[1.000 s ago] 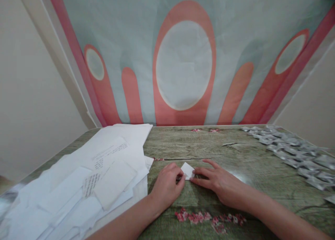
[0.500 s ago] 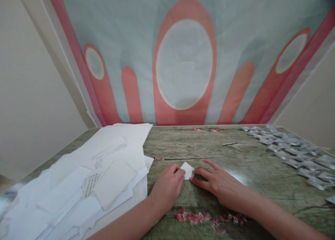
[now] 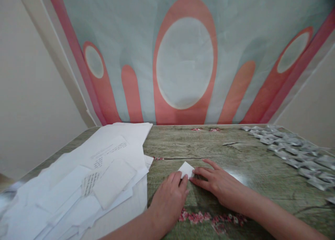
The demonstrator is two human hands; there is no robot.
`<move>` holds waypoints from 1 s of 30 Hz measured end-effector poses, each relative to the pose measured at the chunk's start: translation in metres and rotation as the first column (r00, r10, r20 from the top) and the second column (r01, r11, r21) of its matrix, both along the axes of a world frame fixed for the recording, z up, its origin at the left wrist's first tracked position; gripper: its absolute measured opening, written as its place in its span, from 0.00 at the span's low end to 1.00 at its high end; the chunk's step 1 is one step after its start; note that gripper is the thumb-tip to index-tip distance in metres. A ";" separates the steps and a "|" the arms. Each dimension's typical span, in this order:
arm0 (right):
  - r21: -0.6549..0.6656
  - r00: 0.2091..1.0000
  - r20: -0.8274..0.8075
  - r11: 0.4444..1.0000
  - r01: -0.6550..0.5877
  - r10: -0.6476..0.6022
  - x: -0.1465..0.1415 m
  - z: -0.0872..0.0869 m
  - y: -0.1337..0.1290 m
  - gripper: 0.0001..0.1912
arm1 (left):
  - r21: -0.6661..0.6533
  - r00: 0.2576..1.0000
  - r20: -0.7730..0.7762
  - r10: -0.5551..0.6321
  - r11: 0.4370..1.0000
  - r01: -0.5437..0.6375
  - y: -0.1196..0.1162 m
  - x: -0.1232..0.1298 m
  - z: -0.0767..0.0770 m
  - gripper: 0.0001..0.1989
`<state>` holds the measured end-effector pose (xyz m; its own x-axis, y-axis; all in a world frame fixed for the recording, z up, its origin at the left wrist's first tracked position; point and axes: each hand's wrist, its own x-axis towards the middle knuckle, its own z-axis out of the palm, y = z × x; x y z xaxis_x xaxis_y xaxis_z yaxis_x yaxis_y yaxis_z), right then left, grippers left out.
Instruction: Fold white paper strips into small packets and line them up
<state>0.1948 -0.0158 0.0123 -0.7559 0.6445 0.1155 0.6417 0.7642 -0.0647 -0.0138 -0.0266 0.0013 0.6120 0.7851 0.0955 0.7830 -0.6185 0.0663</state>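
Note:
A small white square of paper (image 3: 186, 169) lies on the wood-patterned table, turned so that one corner points away from me. My left hand (image 3: 171, 194) is at its near-left edge, fingertips and thumb closed on the paper. At the right corner, my right hand (image 3: 216, 184) pinches it between thumb and index finger, while another finger of that hand sticks out. The fingertips cover parts of the paper's edges, and whether it is folded I cannot tell.
Overlapping white sheets (image 3: 115, 187), some with printed text, cover the table's left side. On the right stand rows of small grey folded pieces (image 3: 288, 147). Behind the table (image 3: 183, 142) hangs a backdrop (image 3: 141, 30) with coral shapes.
My left hand has slid down and a little right along the paper's near-left edge, baring its left corner. My right hand stays at the right corner.

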 end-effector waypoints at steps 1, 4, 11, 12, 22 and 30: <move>0.003 1.000 -0.001 1.000 0.000 0.000 0.000 0.000 0.000 0.23 | -0.003 1.000 0.007 0.006 1.000 -0.006 0.000 0.000 0.000 0.19; 0.007 1.000 -0.006 1.000 0.000 0.000 0.000 -0.001 0.000 0.24 | -0.011 1.000 0.013 0.014 1.000 -0.014 -0.001 0.001 0.000 0.19; 0.019 1.000 -0.017 1.000 -0.006 0.007 0.000 -0.001 0.000 0.25 | -0.032 1.000 0.020 0.016 0.999 -0.015 0.001 0.001 0.001 0.18; 0.015 1.000 -0.014 1.000 -0.007 0.008 0.000 -0.001 -0.001 0.26 | -0.037 1.000 0.020 0.016 0.999 -0.015 0.001 0.001 0.002 0.19; 0.060 1.000 -0.023 0.998 0.011 -0.010 -0.003 -0.006 -0.003 0.25 | -0.052 1.000 0.015 0.013 0.999 -0.012 0.000 0.000 0.003 0.19; 0.086 1.000 -0.026 0.996 0.005 -0.003 -0.002 -0.007 -0.004 0.22 | -0.030 1.000 0.030 0.007 1.000 -0.006 0.001 0.000 0.005 0.18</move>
<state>0.1924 -0.0194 0.0049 -0.7494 0.6343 0.1901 0.6436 0.7652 -0.0158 -0.0142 -0.0258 0.0065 0.6041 0.7918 0.0898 0.7844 -0.6107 0.1084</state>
